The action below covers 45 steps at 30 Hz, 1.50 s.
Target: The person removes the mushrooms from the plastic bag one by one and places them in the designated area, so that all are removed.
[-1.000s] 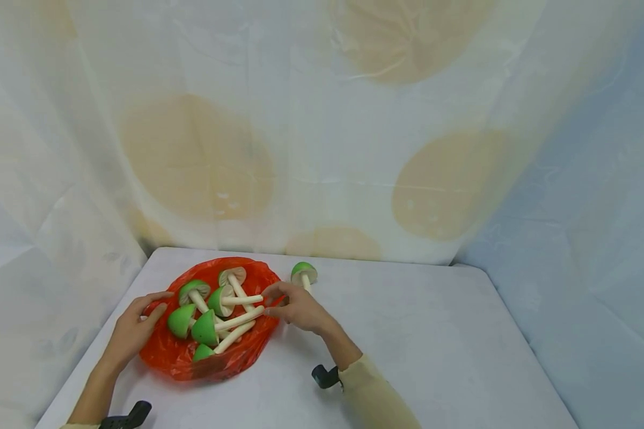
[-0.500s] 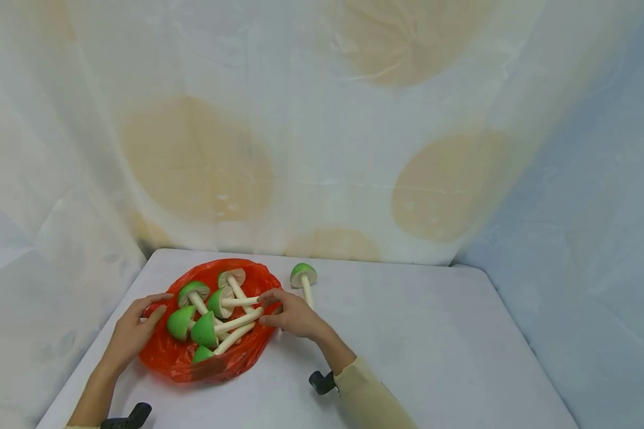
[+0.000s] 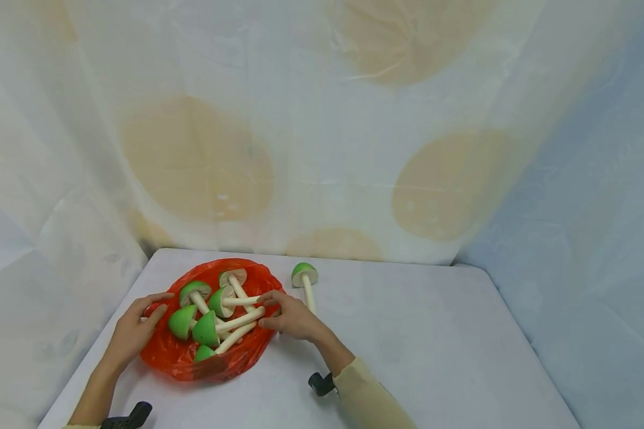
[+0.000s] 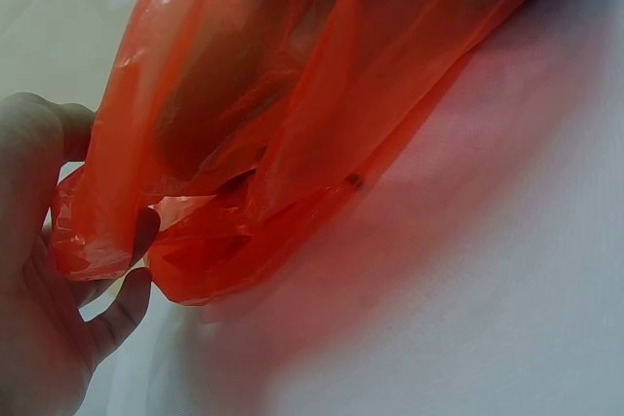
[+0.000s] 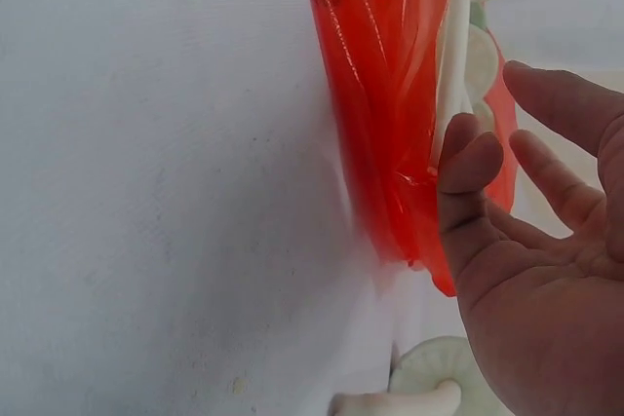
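On the left part of the table lies a red plastic bag (image 3: 198, 370), its mouth spread wide. Several artificial mushrooms with green caps (image 3: 206, 329) and long pale stems lie in it, stems mostly pointing right. My left hand (image 3: 131, 330) grips the bag's left rim; in the left wrist view its fingers (image 4: 122, 314) curl round the crumpled red film. At the opposite rim is my right hand (image 3: 295, 316), close to the stem ends. The right wrist view shows its thumb and fingers bent about the bag's edge, with part of the contact hidden.
A single green-capped mushroom (image 3: 305, 276) lies on the table just beyond my right hand, outside the bag. The white-covered table (image 3: 434, 339) extends to the right. Patterned pale curtains (image 3: 322, 179) hang behind and on both sides.
My right hand has shifted slightly left and nearer to me along the bag's right rim, uncovering more of the loose mushroom's stem. My left hand has stayed in place.
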Available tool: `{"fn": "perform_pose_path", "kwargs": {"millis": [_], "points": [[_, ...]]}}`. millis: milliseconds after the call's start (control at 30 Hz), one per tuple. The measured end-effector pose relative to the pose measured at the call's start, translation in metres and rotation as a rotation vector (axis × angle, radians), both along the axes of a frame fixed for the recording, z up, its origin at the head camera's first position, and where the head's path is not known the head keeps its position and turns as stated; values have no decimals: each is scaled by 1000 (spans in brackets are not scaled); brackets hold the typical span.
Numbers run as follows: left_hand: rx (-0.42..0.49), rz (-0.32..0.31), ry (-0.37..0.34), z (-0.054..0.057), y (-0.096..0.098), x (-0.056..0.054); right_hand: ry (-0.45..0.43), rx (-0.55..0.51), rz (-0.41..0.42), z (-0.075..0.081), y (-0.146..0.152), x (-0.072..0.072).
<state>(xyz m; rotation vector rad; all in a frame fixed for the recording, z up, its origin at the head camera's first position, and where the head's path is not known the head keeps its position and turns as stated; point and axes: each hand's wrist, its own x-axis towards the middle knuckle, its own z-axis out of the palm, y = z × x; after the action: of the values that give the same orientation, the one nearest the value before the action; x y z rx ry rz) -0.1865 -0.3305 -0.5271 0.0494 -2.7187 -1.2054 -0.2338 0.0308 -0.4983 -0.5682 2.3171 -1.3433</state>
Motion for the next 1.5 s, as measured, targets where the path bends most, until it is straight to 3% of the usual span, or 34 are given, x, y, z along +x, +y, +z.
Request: {"fn": "perform_pose_path", "kwargs": {"millis": [967,1500], "points": [[8,3,-16,2,3,2,9,25,0,0,0,2],[7,-4,-22,4,1,1,-5,28,71,0,-6,3]]}}
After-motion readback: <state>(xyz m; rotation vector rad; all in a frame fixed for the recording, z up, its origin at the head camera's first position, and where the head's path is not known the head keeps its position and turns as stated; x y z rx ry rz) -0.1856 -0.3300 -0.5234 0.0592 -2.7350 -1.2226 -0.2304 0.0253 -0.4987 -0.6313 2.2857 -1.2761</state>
